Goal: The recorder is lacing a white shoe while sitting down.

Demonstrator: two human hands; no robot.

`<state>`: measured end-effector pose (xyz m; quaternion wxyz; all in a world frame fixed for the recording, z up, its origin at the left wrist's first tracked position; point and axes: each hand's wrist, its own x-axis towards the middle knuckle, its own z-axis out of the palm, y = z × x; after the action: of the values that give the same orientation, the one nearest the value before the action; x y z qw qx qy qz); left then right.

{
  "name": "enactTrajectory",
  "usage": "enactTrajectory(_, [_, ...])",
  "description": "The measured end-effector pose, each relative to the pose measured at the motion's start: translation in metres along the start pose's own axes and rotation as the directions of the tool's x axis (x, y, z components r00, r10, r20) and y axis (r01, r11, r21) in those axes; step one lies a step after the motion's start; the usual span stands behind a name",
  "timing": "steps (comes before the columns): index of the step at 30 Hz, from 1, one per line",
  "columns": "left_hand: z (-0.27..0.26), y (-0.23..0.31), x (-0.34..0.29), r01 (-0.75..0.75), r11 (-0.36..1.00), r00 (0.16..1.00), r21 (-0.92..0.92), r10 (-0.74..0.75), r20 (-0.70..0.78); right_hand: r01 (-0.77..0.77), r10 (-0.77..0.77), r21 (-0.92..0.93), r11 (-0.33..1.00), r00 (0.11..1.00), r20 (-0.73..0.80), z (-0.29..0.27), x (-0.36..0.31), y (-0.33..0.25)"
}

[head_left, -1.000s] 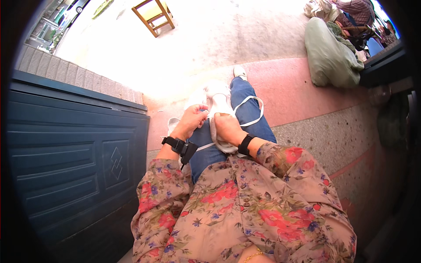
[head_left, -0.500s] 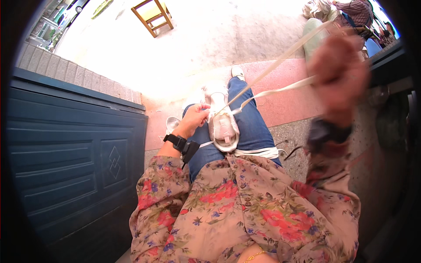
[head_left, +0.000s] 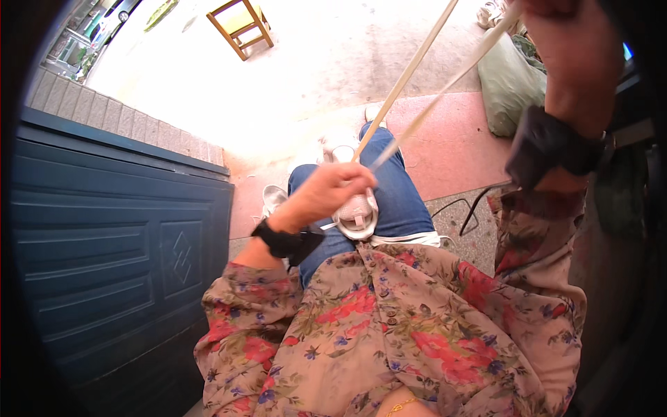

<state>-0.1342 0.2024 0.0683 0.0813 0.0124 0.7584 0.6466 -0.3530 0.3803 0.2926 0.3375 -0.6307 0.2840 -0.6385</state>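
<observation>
A pale pink-and-white sneaker (head_left: 358,217) lies on my lap between my jeans-clad thighs. Two strands of a long cream shoelace (head_left: 410,76) run taut from it toward the upper right. My right hand (head_left: 566,35) is raised there, closed on the strands, its fingers partly cut off by the top edge. Over the sneaker's upper, my left hand (head_left: 333,191) has its fingers curled round the base of the strands, slightly blurred, and hides the lacing. More white lace (head_left: 410,240) lies across my right thigh.
To my left stands a blue panelled door (head_left: 118,243). A wooden chair (head_left: 240,28) with a yellow seat is on the bright ground ahead. At right sits a pale green sack (head_left: 511,101); a black cable (head_left: 476,212) lies by my right leg. Another white shoe (head_left: 273,198) shows beyond my left wrist.
My right hand has moved up and outward, drawing the strands longer and tighter. My left hand has shifted right, over the sneaker and onto the base of the strands.
</observation>
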Motion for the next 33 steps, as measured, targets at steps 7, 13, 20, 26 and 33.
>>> enactTrajectory(7, [-0.182, -0.026, -0.147, -0.472, 0.620, 0.641, -0.627, -0.248, -0.727, 0.096, 0.043, 0.046, 0.994, 0.036, -0.998, -0.079, -0.153, 0.013])
enactTrajectory(13, [-0.213, -0.077, -0.212, -0.443, 0.656, 0.330, -0.611, -0.514, -0.791, -0.620, 0.186, 0.080, 0.781, 0.109, -0.976, -0.057, -0.223, 0.119])
enactTrajectory(20, [-0.077, -0.109, -0.095, 0.245, 0.791, 0.733, -0.561, -0.530, -0.427, -0.866, 0.636, -0.293, 0.405, 0.498, -0.590, 0.089, -0.205, 0.273])
enactTrajectory(26, [-0.004, -0.106, -0.042, 0.282, 0.925, 0.900, 0.255, -0.163, -0.404, -0.714, 0.366, -0.683, 0.153, 0.683, -0.633, 0.115, -0.200, 0.300])
enactTrajectory(33, [0.010, -0.119, -0.044, 0.347, 0.920, 0.843, 0.180, -0.222, -0.490, -0.652, 0.352, -0.758, 0.037, 0.718, -0.600, 0.115, -0.200, 0.310])
